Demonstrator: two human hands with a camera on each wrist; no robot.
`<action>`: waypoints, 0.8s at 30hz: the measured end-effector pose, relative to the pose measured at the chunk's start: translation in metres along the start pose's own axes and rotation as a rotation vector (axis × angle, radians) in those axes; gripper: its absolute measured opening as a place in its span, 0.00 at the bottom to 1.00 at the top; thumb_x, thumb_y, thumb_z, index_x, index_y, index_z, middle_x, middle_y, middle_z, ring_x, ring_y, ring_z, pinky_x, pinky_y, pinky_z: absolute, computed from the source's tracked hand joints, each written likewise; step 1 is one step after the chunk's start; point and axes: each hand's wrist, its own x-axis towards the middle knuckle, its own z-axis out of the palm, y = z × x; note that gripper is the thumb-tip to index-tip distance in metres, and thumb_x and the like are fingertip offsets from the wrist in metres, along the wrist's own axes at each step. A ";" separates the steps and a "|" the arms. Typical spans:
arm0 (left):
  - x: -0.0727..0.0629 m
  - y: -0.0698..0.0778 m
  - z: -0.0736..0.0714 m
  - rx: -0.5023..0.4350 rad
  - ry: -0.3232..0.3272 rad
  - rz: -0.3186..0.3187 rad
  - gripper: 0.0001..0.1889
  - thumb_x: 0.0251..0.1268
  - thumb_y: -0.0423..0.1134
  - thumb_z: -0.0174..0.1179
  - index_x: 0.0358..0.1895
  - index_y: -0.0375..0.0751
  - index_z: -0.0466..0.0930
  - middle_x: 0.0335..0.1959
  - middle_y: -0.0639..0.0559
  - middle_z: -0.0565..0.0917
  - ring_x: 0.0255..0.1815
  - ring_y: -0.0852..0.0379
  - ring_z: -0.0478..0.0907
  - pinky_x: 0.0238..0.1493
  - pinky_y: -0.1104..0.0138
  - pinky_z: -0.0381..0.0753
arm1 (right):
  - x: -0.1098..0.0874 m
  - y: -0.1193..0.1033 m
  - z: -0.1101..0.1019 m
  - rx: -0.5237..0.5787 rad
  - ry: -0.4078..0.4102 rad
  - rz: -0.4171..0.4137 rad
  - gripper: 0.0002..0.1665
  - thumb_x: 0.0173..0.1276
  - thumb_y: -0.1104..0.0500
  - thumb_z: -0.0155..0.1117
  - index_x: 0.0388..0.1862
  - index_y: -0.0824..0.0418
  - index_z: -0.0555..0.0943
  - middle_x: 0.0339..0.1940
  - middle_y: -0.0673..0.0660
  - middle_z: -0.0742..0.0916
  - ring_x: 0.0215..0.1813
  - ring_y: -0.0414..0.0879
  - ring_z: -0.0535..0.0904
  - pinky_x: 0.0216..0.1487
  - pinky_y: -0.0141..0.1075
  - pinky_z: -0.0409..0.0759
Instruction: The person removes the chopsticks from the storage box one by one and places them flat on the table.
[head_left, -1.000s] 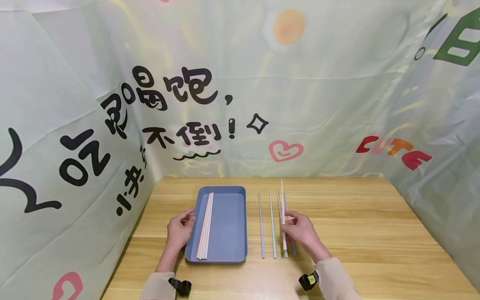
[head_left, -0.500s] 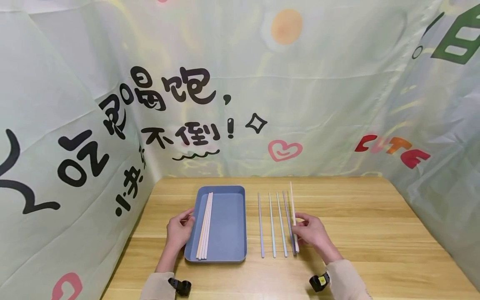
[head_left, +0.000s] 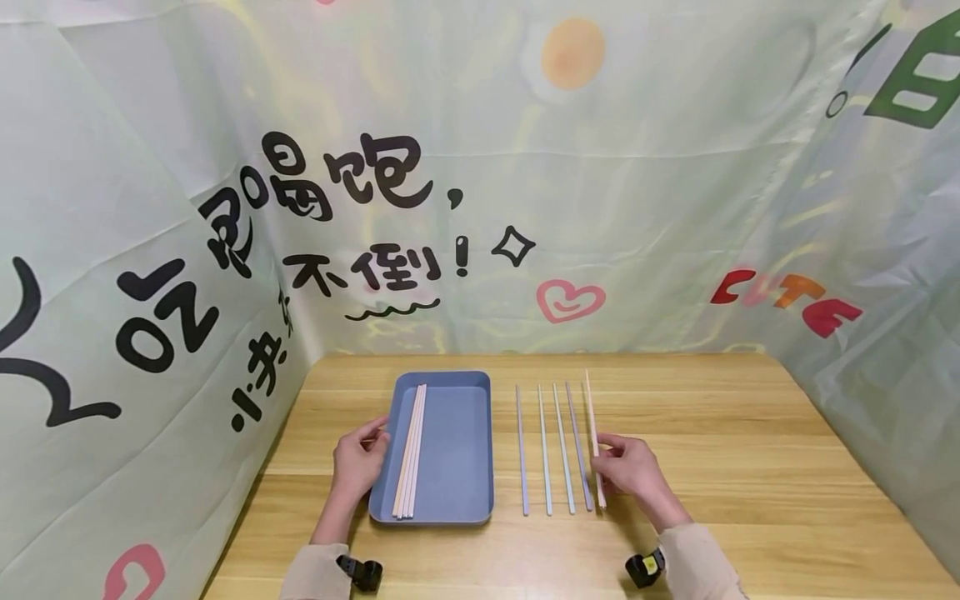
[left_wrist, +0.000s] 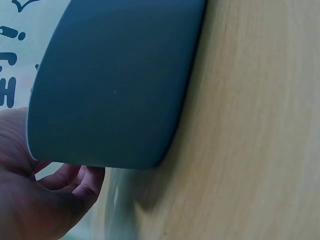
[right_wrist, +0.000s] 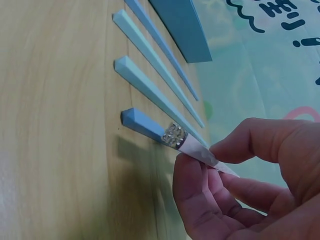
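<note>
A pale pink chopstick [head_left: 591,408] is pinched between the thumb and fingers of my right hand [head_left: 633,471]. Its blunt end carries a silvery patterned cap, seen close in the right wrist view. Just left of it lies a blue-violet chopstick [head_left: 578,446], overlapped by the held one in the right wrist view. My left hand [head_left: 360,458] grips the left side of a blue tray [head_left: 461,450], thumb at the rim. Several pink and cream chopsticks [head_left: 409,454] lie together along the tray's left half.
Two pale green-blue chopsticks, the nearer one [head_left: 564,450] and its neighbour [head_left: 545,450], lie on the wooden table [head_left: 735,467] with a lilac chopstick [head_left: 522,450] beside the tray. Printed cloth walls [head_left: 637,208] rise behind and along both sides.
My right hand has moved right with the pink chopstick, from over the row to its right side, and come lower. The left hand and tray stay put.
</note>
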 end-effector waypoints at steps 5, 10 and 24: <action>0.000 -0.001 0.000 -0.002 0.001 0.002 0.18 0.71 0.29 0.63 0.61 0.38 0.87 0.45 0.38 0.89 0.39 0.57 0.82 0.38 0.76 0.79 | 0.000 0.003 -0.001 -0.024 0.011 -0.014 0.35 0.60 0.71 0.64 0.69 0.79 0.74 0.39 0.63 0.87 0.26 0.45 0.82 0.29 0.40 0.86; 0.001 -0.001 0.000 0.006 -0.002 0.006 0.18 0.71 0.29 0.63 0.61 0.38 0.87 0.45 0.38 0.89 0.39 0.57 0.82 0.38 0.76 0.79 | 0.000 0.005 -0.003 -0.066 0.020 -0.031 0.33 0.61 0.71 0.64 0.67 0.80 0.76 0.38 0.63 0.88 0.26 0.45 0.83 0.30 0.40 0.87; 0.000 0.000 0.000 -0.002 -0.001 0.005 0.17 0.71 0.29 0.63 0.61 0.38 0.87 0.45 0.38 0.89 0.39 0.58 0.81 0.37 0.76 0.78 | 0.000 0.006 -0.003 -0.135 0.034 -0.045 0.29 0.59 0.70 0.63 0.60 0.80 0.81 0.33 0.58 0.89 0.23 0.43 0.83 0.27 0.37 0.86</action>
